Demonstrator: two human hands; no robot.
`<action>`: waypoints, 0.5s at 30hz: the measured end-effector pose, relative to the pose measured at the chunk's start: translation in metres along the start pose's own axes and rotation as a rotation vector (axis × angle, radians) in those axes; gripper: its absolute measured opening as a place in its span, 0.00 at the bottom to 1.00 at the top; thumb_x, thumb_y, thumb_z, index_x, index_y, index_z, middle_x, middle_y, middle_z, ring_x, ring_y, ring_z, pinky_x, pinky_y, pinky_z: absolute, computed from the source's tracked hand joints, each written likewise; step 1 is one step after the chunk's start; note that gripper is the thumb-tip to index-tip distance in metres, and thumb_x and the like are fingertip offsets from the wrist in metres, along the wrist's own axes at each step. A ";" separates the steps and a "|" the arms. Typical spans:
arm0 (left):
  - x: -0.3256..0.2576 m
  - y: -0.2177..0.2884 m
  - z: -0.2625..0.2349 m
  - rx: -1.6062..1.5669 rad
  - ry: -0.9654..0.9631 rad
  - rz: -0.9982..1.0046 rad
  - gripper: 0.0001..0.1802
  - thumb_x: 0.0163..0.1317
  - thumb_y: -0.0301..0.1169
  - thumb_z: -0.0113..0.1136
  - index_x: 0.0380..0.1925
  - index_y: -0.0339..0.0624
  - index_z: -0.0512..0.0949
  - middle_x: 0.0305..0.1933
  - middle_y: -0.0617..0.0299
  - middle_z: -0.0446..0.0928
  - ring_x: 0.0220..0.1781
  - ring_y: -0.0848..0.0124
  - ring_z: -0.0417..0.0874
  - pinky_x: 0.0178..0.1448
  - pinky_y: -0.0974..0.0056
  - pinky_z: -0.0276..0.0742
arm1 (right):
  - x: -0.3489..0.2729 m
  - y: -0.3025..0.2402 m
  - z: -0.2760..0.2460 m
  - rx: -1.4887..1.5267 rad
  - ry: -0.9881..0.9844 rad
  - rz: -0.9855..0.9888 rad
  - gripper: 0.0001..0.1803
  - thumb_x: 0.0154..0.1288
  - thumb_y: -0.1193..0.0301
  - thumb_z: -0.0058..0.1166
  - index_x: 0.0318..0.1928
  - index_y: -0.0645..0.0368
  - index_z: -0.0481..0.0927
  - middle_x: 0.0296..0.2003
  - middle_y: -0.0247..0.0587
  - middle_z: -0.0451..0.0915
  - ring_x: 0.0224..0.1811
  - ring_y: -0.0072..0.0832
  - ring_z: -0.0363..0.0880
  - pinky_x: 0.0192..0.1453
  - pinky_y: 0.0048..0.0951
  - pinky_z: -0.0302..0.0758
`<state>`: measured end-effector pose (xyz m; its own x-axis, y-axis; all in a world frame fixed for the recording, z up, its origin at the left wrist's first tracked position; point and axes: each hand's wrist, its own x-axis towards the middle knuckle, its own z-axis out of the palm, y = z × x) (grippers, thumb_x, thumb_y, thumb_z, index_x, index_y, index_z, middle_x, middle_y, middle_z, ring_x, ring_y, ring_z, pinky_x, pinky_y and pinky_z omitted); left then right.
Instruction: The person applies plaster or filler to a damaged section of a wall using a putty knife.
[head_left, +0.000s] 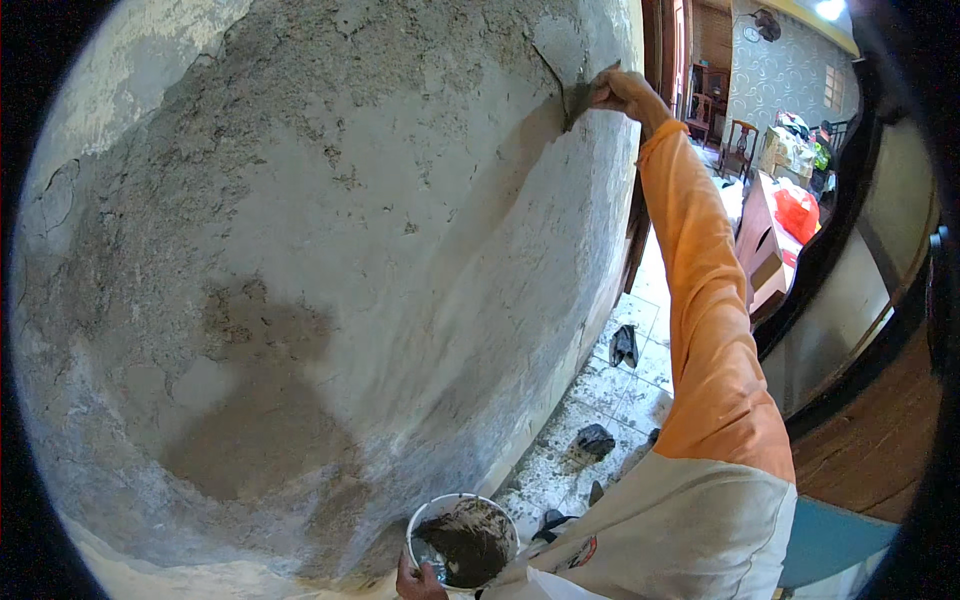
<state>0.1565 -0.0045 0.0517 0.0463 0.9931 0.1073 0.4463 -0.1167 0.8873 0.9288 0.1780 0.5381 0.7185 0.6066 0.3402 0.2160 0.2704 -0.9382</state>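
Observation:
My right hand, at the end of an outstretched orange sleeve, is closed around a trowel. Its thin blade lies against the upper right of the wall, which is partly covered in smooth grey plaster. Rough, pitted patches show on the wall's upper left. Low in front of me, my left hand grips the rim of a white bucket. Grey-brown wet mortar sits inside the bucket. The picture's lower edge cuts off part of the left hand.
Splattered white floor tiles run along the wall's foot, with dark crumpled items on them. A cardboard box and a red plastic bag stand at right. Beyond are a wooden chair and a doorway.

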 end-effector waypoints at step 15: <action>0.012 0.010 0.015 -0.156 -0.045 0.127 0.25 0.72 0.31 0.64 0.68 0.36 0.77 0.45 0.54 0.85 0.36 0.65 0.79 0.44 0.61 0.80 | 0.011 -0.100 0.077 -0.230 -0.115 -0.293 0.15 0.68 0.70 0.61 0.39 0.76 0.84 0.31 0.48 0.85 0.33 0.38 0.88 0.43 0.37 0.91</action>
<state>0.1745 0.0060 0.0554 0.1349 0.9692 0.2062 0.2909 -0.2376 0.9268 0.8644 0.2152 0.6407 0.5284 0.6123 0.5882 0.5531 0.2774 -0.7856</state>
